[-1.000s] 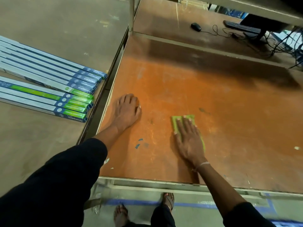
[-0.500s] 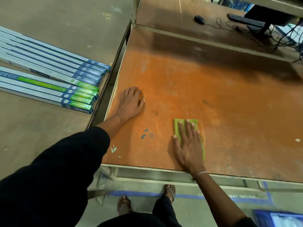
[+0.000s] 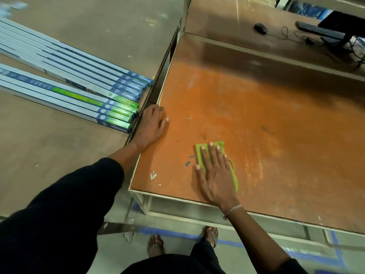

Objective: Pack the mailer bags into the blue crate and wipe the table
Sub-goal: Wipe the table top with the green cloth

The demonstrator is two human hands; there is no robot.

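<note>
Table (image 3: 256, 119) wipe on, green cloth (image 3: 235, 175) near the front edge.
Right hand (image 3: 214, 173) flat, fingers spread, pinning it; left hand (image 3: 151, 126) open, bracing the left edge. Press evenly, overlap strokes; mailer bags, crate seemingly out of view.

My right hand (image 3: 214, 175) pressed flat on the green cloth (image 3: 235, 175), its edge showing beyond my fingertips (image 3: 211, 144); my left hand (image 3: 152, 127) rested on the orange table (image 3: 266, 125).

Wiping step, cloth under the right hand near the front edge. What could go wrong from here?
1. The right hand lies flat on the cloth, not gripping it; a pull toward the table's front edge might drop it.
2. The left hand rests at the table's left edge, close to the stacked boxes; shifting it outward may nudge them.
</note>
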